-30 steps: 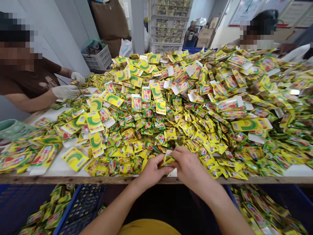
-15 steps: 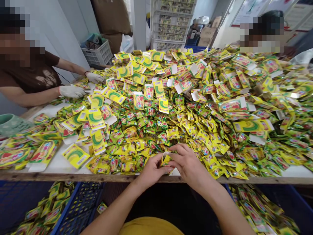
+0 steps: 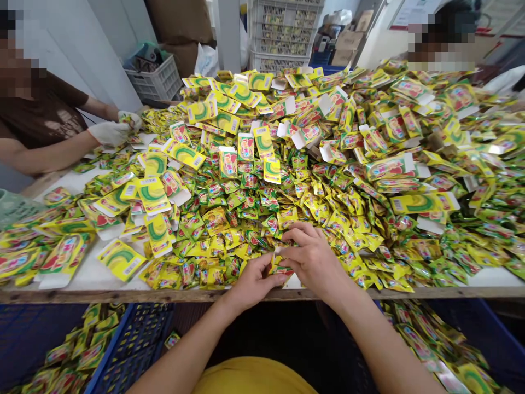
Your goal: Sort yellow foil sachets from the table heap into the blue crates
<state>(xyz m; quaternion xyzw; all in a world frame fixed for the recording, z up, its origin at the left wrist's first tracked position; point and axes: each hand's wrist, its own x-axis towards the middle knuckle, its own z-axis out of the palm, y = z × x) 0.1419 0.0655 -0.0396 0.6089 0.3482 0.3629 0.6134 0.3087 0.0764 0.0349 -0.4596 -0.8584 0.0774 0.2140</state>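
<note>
Near the table's front edge, my left hand (image 3: 255,280) is closed around a small cardboard box (image 3: 283,270), thumb in front and fingers behind. The box is yellow, red and green, with a white flap at its upper end. My right hand (image 3: 315,261) is at that upper end, fingers bent and pressed against the box; its palm hides part of it. Small shiny sachets (image 3: 250,205), yellow and green, lie heaped just beyond both hands. Flattish printed boxes (image 3: 153,197) of the same kind, several with white flaps sticking out, lie to the left and on top of the heap.
A co-worker's gloved hands (image 3: 112,131) are at the left side of the table (image 3: 86,273). Another person's head (image 3: 447,33) shows behind the heap at right. Blue crates (image 3: 109,350) with filled boxes stand below the front edge. White crates (image 3: 283,33) are stacked behind.
The box has turned in my left hand, showing more of its red and green face. My right fingers stay at its upper end. The co-worker's gloved hands have come together, holding something small.
</note>
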